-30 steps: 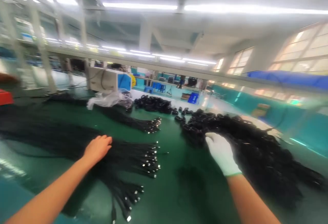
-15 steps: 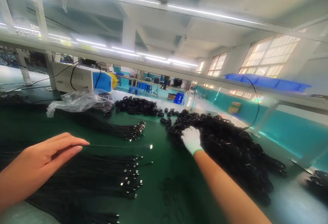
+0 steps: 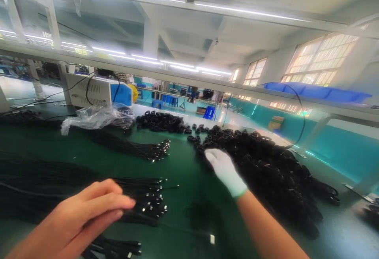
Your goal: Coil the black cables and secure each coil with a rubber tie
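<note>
My bare left hand point(image 3: 89, 215) is low at the left with thumb and fingers pinched together over a flat bundle of straight black cables point(image 3: 44, 180) with metal plugs. A single thin cable seems to run from the pinch to a plug point(image 3: 212, 238) lying on the green mat point(image 3: 183, 172). My right hand point(image 3: 223, 170), in a white glove, rests palm down on the near left edge of a big heap of coiled black cables point(image 3: 266, 168). Whether the gloved fingers grip a coil is hidden.
A second straight cable bundle point(image 3: 139, 148) lies farther back, beside a clear plastic bag point(image 3: 94, 117). A white and blue machine point(image 3: 97, 91) stands behind it. More coils point(image 3: 161, 121) sit at the back. A blue bin point(image 3: 316, 91) rests on the overhead shelf at the right.
My left hand has drawn back toward me and dropped lower, pulling the single cable's plug across the mat toward me. My gloved right hand has stayed on the coiled heap.
</note>
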A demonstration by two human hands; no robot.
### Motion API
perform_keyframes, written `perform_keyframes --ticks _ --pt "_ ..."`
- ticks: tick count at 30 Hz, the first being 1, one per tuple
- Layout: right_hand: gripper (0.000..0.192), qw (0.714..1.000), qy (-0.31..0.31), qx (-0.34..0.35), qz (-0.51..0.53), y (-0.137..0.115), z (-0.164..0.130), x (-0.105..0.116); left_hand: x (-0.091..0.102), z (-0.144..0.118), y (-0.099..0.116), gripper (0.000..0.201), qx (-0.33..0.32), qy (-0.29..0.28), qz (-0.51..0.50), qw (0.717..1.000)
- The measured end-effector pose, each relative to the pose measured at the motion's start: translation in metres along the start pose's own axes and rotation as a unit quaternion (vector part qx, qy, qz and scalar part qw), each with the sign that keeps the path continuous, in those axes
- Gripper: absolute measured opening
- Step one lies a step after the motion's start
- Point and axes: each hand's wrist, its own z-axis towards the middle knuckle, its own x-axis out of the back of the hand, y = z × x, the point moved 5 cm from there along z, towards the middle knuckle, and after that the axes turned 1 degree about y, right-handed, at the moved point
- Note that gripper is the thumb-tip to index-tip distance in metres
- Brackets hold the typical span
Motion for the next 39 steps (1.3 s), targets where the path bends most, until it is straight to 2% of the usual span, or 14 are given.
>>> perform_keyframes --ticks 2,4,6,7,9,12,18,22,24,26,29,34,37,39 --pt "0.051 0.981 -0.133 0.039 0.133 -0.032 -0.038 -0.016 -0.008 0.013 0.007 0.028 -0.006 -0.027 0.027 0.999" --pt "0.045 0.828 -0.377 0.013 0.415 -0.062 -0.083 -0.042 -0.016 0.027 0.016 0.030 -0.027 -0.037 0.079 0.996" --pt "0.036 0.660 -0.502 -0.045 0.557 -0.082 -0.119 -0.058 -0.027 0.033 0.026 0.028 -0.044 -0.056 0.119 0.990" --pt "0.033 0.611 -0.528 -0.072 0.586 -0.087 -0.131 -0.064 -0.033 0.033 0.031 0.026 -0.053 -0.083 0.123 0.988" --pt "0.030 0.548 -0.552 -0.105 0.619 -0.094 -0.148 -0.074 -0.046 0.027 0.045 0.022 -0.074 -0.154 0.099 0.980" --pt "0.032 0.490 -0.569 -0.117 0.650 -0.102 -0.165 -0.079 -0.053 0.014 0.067 0.020 -0.096 -0.206 0.050 0.973" --pt "0.036 0.447 -0.574 -0.080 0.682 -0.106 -0.178 -0.080 -0.053 0.018 0.094 0.017 -0.127 -0.173 0.014 0.977" --pt "0.044 0.430 -0.578 -0.042 0.692 -0.091 -0.174 -0.085 -0.079 0.029 0.077 0.021 -0.141 -0.171 0.021 0.975" --pt "0.047 0.438 -0.525 -0.015 0.730 -0.078 -0.162 -0.076 -0.096 0.028 0.055 0.025 -0.128 -0.175 0.065 0.974" --pt "0.039 0.451 -0.416 -0.014 0.789 -0.062 -0.144 -0.060 -0.110 0.017 0.029 0.028 -0.086 -0.170 0.136 0.972" --pt "0.025 0.458 -0.271 -0.035 0.846 -0.043 -0.119 -0.034 -0.122 -0.019 0.012 0.033 -0.067 -0.147 0.185 0.969" --pt "0.016 0.523 -0.210 -0.064 0.824 -0.042 -0.104 -0.036 -0.116 -0.082 0.055 0.025 -0.225 -0.072 0.209 0.949" --pt "0.028 0.559 -0.276 -0.093 0.776 -0.052 -0.115 -0.062 -0.091 -0.068 0.084 0.026 -0.240 -0.041 0.204 0.948" --pt "0.035 0.554 -0.364 -0.090 0.743 -0.063 -0.131 -0.077 -0.072 -0.040 0.092 0.022 -0.212 -0.042 0.200 0.956"
